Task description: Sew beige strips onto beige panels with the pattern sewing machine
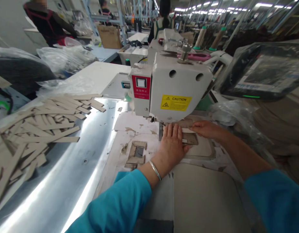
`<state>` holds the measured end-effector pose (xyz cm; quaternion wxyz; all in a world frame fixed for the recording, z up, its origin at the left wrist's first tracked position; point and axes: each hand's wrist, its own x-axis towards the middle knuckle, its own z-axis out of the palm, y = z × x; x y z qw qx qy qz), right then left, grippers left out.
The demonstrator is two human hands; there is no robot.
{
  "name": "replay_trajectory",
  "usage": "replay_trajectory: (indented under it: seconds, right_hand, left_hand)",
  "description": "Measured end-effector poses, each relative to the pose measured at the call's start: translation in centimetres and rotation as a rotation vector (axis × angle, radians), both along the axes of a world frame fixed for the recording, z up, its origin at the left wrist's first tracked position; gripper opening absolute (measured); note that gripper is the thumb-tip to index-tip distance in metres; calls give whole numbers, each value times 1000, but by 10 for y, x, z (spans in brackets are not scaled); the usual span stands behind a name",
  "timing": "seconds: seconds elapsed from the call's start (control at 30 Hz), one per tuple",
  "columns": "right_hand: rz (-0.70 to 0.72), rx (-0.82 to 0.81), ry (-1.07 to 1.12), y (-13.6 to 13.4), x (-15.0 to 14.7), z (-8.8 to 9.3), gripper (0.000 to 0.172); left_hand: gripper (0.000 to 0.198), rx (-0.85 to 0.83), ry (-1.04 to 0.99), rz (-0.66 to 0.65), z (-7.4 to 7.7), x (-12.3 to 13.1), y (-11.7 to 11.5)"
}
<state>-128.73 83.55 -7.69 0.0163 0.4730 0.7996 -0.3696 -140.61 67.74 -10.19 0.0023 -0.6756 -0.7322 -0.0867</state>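
My left hand (172,142), with a metal bangle at its wrist, lies flat with fingers stretched forward just below the head of the industrial sewing machine (181,84). It presses on the work beside a small metal clamp (160,131). To its right, my right hand (204,128) has its fingers pinched together at the end of a pale strip (185,130). Beneath both hands is a beige panel (206,147) with a rectangular recess. The needle area is partly hidden by the machine head. Nearer to me lies a larger beige panel (205,194) with rounded corners.
A heap of beige strips (47,123) covers the left side beside a shiny metal plate (91,171). A plastic-wrapped screen (268,71) stands at right. Pink-handled scissors (193,57) lie on the machine, with thread cones (200,38) behind. Other people are farther back.
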Motion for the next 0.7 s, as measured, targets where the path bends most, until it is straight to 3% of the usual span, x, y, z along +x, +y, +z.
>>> replay_trajectory:
  seconds: [0.13, 0.43, 0.57, 0.7]
  right_hand:
    - [22, 24, 46, -1, 2, -3, 26]
    - [-54, -16, 133, -5, 3, -10, 23]
    - [-34, 13, 86, -1, 3, -14, 22]
    - [-15, 14, 87, 4, 3, -19, 21]
  left_hand:
    - [82, -28, 13, 107, 1, 6, -2]
    - [84, -116, -10, 158, 7, 12, -3]
    - [83, -116, 15, 227, 9, 15, -6]
    - [86, -132, 47, 201, 12, 12, -6]
